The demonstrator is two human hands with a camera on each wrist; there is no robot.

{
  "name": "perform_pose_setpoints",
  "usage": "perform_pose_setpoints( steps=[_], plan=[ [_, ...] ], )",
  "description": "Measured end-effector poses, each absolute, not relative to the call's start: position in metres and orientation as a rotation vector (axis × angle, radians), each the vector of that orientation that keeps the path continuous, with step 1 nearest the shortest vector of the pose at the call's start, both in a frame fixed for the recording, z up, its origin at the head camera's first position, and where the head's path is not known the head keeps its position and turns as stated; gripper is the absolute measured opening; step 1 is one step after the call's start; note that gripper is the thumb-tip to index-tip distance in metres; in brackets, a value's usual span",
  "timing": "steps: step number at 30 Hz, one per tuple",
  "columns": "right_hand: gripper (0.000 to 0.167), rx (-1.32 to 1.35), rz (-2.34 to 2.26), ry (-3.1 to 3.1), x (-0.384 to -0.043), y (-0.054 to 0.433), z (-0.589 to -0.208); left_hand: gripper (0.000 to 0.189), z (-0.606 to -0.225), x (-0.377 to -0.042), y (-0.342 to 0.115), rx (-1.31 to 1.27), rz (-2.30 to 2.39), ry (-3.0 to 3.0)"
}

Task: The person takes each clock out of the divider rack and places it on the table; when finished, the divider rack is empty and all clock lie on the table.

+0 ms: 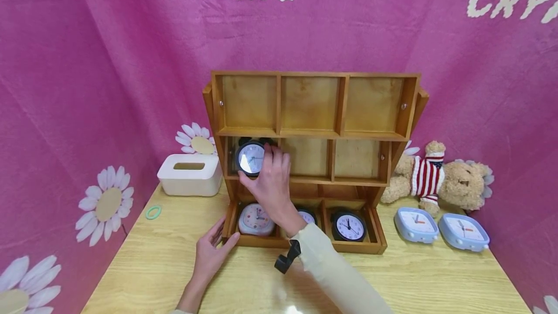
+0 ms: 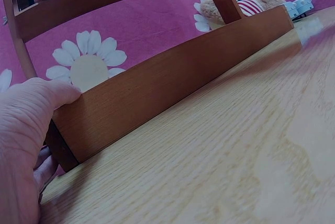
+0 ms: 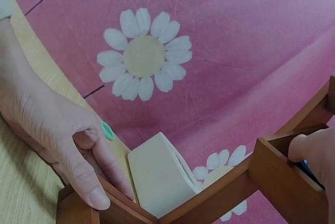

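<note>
A three-tier wooden display shelf stands on the table. In its middle-left compartment, a black twin-bell alarm clock is held by my right hand, thumb low on the face side and fingers at its right edge. My left hand grips the front left corner of the bottom tier, its thumb over the front board and the other fingers along the side. A white alarm clock sits in the bottom-left compartment. Another clock, partly hidden by my right arm, is in the middle one; a black round clock fills the right.
Two light-blue alarm clocks lie right of the shelf, below a teddy bear in a striped top. On the left are a white tissue box and a green ring. Pink curtains hang behind.
</note>
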State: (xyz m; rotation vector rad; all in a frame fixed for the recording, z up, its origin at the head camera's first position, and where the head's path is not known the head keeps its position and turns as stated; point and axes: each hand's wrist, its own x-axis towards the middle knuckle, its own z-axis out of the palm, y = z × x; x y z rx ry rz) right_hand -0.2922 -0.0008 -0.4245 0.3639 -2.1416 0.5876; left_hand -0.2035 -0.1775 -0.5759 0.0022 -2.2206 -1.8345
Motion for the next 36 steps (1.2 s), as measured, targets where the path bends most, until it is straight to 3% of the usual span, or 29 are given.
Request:
perform_pose_setpoints(
  steps=[16,36],
  plan=[
    [0.090,0.414,0.688,-2.067,-0.297,0.003,-0.420,0.063,-0.577,-0.205,-0.177,0.007,-1.827,-2.224],
    [0.085,0.469,0.967,-2.124,-0.259,0.020,-0.402,0.063,-0.575,-0.203,-0.178,0.017,-1.855,-2.215]
  ],
)
